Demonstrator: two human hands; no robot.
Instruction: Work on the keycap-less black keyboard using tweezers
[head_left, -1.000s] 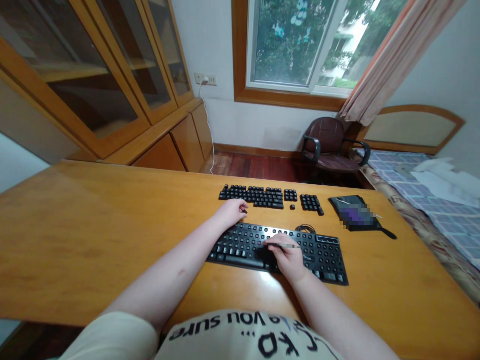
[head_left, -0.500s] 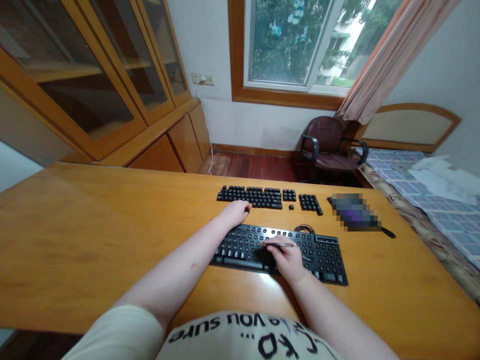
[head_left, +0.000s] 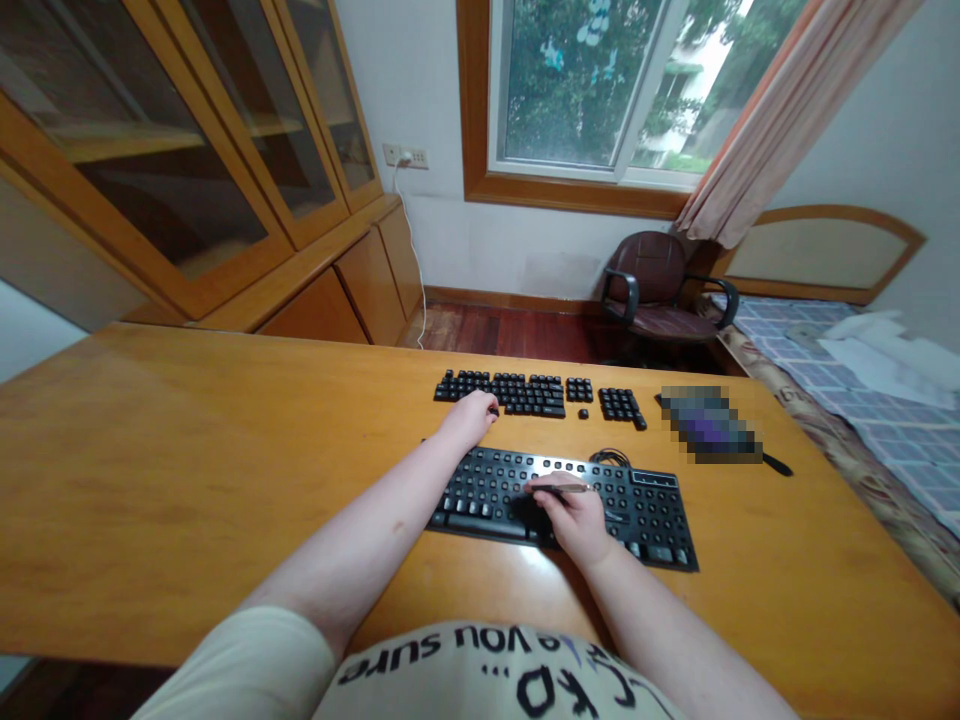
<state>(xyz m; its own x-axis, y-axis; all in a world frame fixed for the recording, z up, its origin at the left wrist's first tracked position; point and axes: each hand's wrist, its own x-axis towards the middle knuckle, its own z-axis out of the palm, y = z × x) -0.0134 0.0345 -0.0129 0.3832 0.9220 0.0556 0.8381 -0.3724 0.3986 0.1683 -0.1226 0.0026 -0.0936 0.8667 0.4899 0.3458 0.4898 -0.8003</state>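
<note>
My left hand (head_left: 471,418) reaches over the top edge of a black keyboard (head_left: 480,490), its fingers closed on a small black keycap (head_left: 493,411). Just beyond its fingertips lie rows of loose black keycaps (head_left: 534,396) laid out in keyboard order. Over the middle of the keyboard, my right hand (head_left: 576,520) pinches a slim pen-like tool (head_left: 562,489), held nearly level. Many keys on the keyboard show only bare small stems, while several caps remain along its lower rows. The right hand hides part of the keyboard's centre.
A coiled cable (head_left: 609,458) lies behind the keyboard. On the right of the wooden table (head_left: 187,480) is a blurred-out item (head_left: 709,425) with a dark handle-like end. Beyond the table stand a chair (head_left: 654,290), a bed (head_left: 847,350) and a glass-door cabinet (head_left: 292,220).
My left hand has shifted slightly up and away from me, nearer the laid-out keycaps. The right hand and its tool stay in about the same place.
</note>
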